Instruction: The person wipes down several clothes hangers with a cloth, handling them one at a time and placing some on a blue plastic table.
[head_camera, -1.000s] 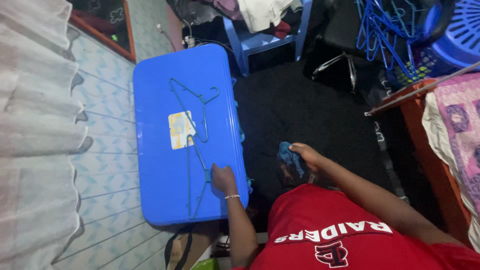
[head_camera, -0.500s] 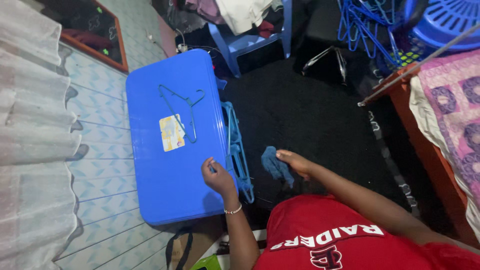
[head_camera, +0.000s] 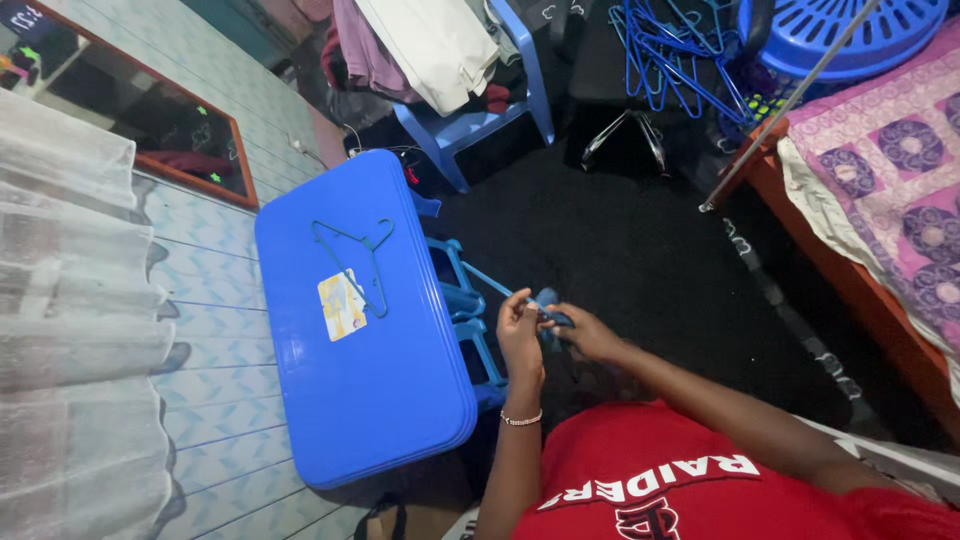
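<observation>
The lid (head_camera: 390, 370) is smooth, glossy blue plastic with a paper sticker (head_camera: 341, 305). The hanger (head_camera: 352, 255) on it is thin teal plastic. The rag (head_camera: 553, 322) between the hands looks like soft matt cloth. The floor (head_camera: 620, 250) is matt black; the curtain (head_camera: 70, 330) is sheer, crinkled cloth.

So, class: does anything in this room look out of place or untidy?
Yes. Clothes are heaped over the blue chair, blue hangers lie tangled in a pile, and one hanger lies loose on the blue lid.
</observation>
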